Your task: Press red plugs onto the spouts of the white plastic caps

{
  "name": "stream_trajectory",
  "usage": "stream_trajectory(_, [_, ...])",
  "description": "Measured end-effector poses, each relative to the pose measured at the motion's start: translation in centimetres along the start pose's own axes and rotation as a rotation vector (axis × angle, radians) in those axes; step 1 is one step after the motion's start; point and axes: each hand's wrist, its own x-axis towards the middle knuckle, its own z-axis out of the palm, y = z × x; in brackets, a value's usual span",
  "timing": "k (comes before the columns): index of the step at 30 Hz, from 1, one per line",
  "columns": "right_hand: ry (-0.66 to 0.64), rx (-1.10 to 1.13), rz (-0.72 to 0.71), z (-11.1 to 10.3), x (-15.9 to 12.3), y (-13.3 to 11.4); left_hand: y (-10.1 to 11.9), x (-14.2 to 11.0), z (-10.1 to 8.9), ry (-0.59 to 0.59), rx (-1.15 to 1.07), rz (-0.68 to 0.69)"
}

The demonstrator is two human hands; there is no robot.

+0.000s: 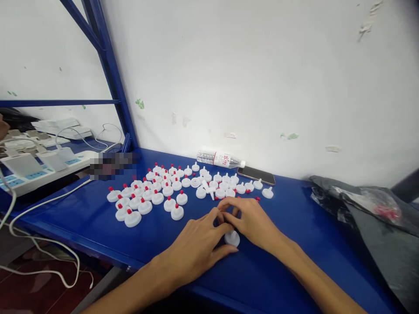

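Near the table's front, my left hand [198, 240] curls its thumb and fingers around a white round nozzle cap [232, 239]. The fingertips of my right hand [253, 220] pinch together just above it, hiding the spout and whatever is between them. Left of my hands stand several white nozzle caps with red tips [157, 198]. Behind my hands lies a group of white nozzle caps with bare spouts [240, 188], mostly upright. Small red tips [257, 199] are scattered beside my right hand.
A plastic water bottle [222, 159] lies along the wall beside a phone [257, 175]. Dark plastic bags [363, 218] cover the table's right side. At left are a power strip [65, 165], chargers, white cables [49, 201] and a blue metal post [113, 74].
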Motion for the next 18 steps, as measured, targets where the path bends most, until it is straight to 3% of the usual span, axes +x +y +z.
stream_trajectory(3, [0.054,0.015,-0.032,-0.3,0.0,-0.1,-0.2,-0.1,0.1,0.141,-0.089,-0.059])
stream_trajectory(6, [0.228,0.069,0.011,-1.9,-0.1,-0.6,-0.4,-0.1,0.0,0.282,-0.105,-0.206])
stream_trajectory(9, [0.337,0.162,0.081,-3.2,-0.3,-1.1,-0.4,0.0,0.0,0.258,-0.034,-0.277])
stream_trajectory(15, [0.099,0.118,-0.046,-2.1,-0.2,-1.2,-0.4,0.0,0.3,0.207,-0.006,-0.272])
stream_trajectory(18, [0.044,0.101,-0.071,-1.2,-0.1,-1.1,-0.8,-0.1,0.6,0.177,-0.033,-0.248])
